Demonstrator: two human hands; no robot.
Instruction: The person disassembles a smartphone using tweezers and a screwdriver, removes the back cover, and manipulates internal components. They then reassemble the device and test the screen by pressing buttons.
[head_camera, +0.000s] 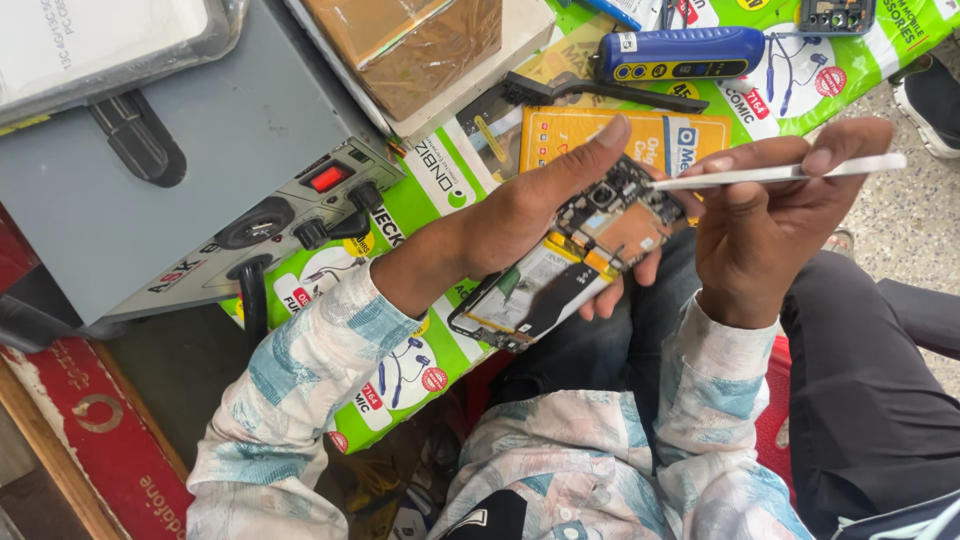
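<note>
Left hand (530, 205) closed around an opened phone (560, 265), circuit board up. Right hand (765, 225) pinching a thin white tool (790, 172), tip on the board. Risk: slipped tip scratching components. Beyond the hands, tabletop (420, 370) under green printed sheets; grey power unit (200, 150) left; speckled floor (900, 215) right.

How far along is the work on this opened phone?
Done: the phone already has its back off, board and battery exposed. In hand: the left hand holds it while the right hand touches a white tool to the board. Left: the phone remains uncovered.
</note>
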